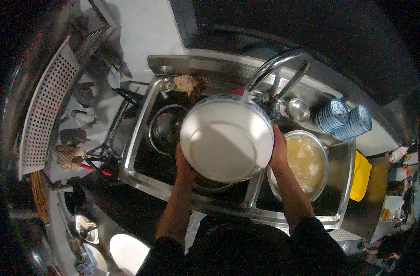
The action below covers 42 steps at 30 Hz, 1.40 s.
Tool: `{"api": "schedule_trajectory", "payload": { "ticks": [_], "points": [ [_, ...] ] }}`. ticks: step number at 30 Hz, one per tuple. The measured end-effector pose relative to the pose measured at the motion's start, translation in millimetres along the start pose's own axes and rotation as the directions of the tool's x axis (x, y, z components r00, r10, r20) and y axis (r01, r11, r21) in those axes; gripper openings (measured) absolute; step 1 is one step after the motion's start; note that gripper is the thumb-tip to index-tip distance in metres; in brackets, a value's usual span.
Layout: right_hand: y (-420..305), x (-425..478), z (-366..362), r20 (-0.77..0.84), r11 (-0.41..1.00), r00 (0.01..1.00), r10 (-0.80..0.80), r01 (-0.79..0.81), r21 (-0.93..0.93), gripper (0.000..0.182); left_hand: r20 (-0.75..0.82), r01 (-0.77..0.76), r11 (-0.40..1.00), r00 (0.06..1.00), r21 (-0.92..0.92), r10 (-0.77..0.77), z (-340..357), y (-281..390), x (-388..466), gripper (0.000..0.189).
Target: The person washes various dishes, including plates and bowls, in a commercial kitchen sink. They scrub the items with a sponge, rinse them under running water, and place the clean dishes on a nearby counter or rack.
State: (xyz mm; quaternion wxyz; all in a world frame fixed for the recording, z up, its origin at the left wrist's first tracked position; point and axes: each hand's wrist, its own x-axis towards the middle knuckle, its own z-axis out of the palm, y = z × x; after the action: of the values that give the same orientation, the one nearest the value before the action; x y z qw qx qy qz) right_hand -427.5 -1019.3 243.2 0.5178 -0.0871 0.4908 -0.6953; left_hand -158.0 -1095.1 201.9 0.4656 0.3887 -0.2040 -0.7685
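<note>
Both my hands grip a large white bowl [227, 148] by opposite sides of its rim, beneath a chrome faucet [270, 67]. My left hand [185, 164] is on the bowl's left side, and my right hand [278, 148] on its right. A shadow crosses the bowl's pale inside; whether water lies in it I cannot tell. Under the bowl is the left basin of a stainless steel double sink [255, 188]. A round metal basin [324, 148] of cloudy yellowish liquid with foam stands in the right compartment, partly behind my right forearm.
Stacked blue-and-white bowls [329, 117] and a round metal ladle [298, 109] rest behind the right basin. A yellow plastic container [361, 176] stands right of the sink. A round-rimmed metal vessel [165, 129] is at left. A perforated white rack [49, 110] and a white bucket [129, 253] are farther left.
</note>
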Motion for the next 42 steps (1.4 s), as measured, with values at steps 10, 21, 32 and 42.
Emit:
{"api": "schedule_trajectory", "payload": {
  "ticks": [10, 21, 32, 42],
  "points": [
    [-11, 2, -19, 0.152, 0.975, 0.975, -0.161, 0.181, -0.132, 0.043, 0.121, -0.039, 0.997, 0.991, -0.073, 0.048, 13, -7, 22, 0.054],
    [49, -21, -34, -0.090, 0.878, 0.990, -0.106, 0.136, 0.458, 0.051, 0.080, -0.064, 0.891, 0.996, 0.450, 0.032, 99, 49, 48, 0.041],
    [56, -6, -47, -0.073, 0.908, 0.993, -0.095, 0.116, 0.402, 0.061, 0.073, -0.224, 0.927, 0.975, 0.302, 0.212, 61, 32, 58, 0.043],
    [43, -9, -43, 0.193, 0.893, 0.883, 0.429, -0.446, 0.059, 0.049, 0.368, -0.351, 0.930, 0.883, 0.106, 0.291, 19, 78, 30, 0.031]
  ]
}}
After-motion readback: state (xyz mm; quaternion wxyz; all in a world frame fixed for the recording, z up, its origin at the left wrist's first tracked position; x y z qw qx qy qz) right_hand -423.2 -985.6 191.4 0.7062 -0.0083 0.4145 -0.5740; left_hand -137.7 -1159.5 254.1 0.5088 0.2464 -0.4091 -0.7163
